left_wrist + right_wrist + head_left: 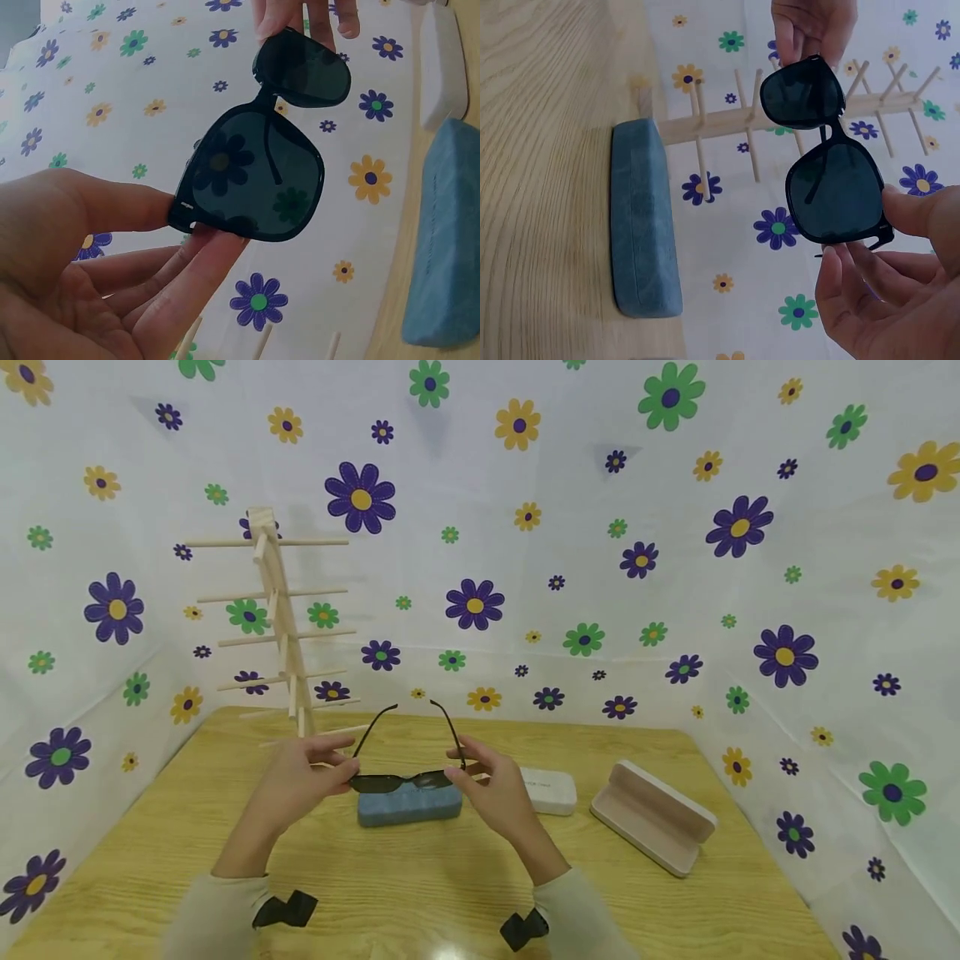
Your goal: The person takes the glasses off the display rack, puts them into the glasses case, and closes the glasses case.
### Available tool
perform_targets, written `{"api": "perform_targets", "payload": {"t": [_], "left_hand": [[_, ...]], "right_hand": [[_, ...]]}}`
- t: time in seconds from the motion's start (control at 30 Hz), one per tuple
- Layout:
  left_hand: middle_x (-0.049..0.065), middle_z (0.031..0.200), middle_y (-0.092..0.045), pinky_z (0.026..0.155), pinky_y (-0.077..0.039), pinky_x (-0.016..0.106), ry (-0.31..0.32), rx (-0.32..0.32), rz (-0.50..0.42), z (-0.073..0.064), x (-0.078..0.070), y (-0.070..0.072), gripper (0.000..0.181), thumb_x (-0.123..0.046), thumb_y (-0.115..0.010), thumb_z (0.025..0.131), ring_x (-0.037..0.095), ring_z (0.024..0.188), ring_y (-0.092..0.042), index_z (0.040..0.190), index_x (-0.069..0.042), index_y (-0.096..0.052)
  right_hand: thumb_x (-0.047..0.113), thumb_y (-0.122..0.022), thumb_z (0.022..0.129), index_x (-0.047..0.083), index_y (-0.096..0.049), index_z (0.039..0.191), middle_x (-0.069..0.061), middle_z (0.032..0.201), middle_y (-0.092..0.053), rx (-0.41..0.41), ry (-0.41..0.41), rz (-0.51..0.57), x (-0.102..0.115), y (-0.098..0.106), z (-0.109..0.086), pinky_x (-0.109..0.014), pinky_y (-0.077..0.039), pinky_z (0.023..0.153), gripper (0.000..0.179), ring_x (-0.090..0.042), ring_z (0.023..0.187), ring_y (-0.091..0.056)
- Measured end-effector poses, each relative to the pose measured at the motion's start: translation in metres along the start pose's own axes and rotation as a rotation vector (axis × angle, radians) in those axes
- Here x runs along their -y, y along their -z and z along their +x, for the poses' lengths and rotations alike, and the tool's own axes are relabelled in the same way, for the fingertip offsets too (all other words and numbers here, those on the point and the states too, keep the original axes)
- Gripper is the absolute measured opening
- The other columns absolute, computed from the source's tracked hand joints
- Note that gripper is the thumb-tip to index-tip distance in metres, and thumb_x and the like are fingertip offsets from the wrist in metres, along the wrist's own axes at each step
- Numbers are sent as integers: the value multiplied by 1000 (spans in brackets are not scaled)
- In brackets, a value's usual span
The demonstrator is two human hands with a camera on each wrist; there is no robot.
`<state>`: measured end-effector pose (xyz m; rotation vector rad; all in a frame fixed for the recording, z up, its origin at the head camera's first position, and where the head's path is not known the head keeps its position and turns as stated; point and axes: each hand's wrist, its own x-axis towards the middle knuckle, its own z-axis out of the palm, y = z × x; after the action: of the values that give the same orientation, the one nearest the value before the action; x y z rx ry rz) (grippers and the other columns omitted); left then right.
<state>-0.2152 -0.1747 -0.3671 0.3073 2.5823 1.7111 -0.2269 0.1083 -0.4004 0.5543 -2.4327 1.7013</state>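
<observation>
Black sunglasses (378, 783) with dark lenses are held up between my two hands, temples unfolded and pointing away from me. My left hand (303, 777) pinches the left hinge corner of the frame between thumb and fingers. At the opposite corner, my right hand (491, 785) pinches the frame the same way. In the right wrist view both lenses of the sunglasses (836, 191) show whole. Behind and below them a blue glasses case (408, 806) lies closed on the table, partly covered by the lenses in the head view.
A wooden peg rack (281, 610) stands at the back left of the wooden table (360, 893). Right of the blue case lies a closed white case (551, 792), partly behind my right hand. Farther right, another case (652, 818) lies open. Flower-patterned cloth (480, 527) surrounds the table.
</observation>
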Motion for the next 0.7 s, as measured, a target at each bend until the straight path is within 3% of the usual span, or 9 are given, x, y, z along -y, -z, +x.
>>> {"api": "perform_targets", "payload": {"t": [0.17, 0.33, 0.53, 0.7], "left_hand": [[24, 110, -70, 74, -64, 31, -22, -25, 1, 6, -1, -25, 44, -9, -65, 101, 22, 84, -77, 141, 8, -58], [21, 108, -72, 70, -64, 34, -19, -94, 40, 11, -4, -46, 36, -8, -64, 100, 27, 80, -76, 135, 2, -66], [12, 103, -77, 69, -59, 32, -50, -159, 174, 14, -6, -64, 30, -11, -68, 97, 22, 87, -74, 127, -6, -74], [11, 102, -78, 71, -59, 33, -65, -162, 173, 15, -10, -73, 29, -10, -70, 96, 24, 92, -74, 124, -7, -75]], "right_hand": [[11, -72, 97, -2, -56, 145, -16, 124, -74, -51, 7, -33, -11, 15, -7, -24, -60, 79, 52, -34, 102, -73], [9, -72, 96, -2, -59, 142, -14, 119, -75, -102, 9, -81, -15, 25, -10, -27, -61, 80, 49, -32, 102, -73], [8, -72, 96, -1, -60, 142, -12, 112, -76, -137, -21, -113, -17, 35, -16, -20, -58, 77, 48, -30, 102, -73], [8, -72, 96, 0, -61, 142, -11, 110, -76, -144, -36, -134, -21, 42, -21, -19, -57, 76, 49, -29, 102, -73]]}}
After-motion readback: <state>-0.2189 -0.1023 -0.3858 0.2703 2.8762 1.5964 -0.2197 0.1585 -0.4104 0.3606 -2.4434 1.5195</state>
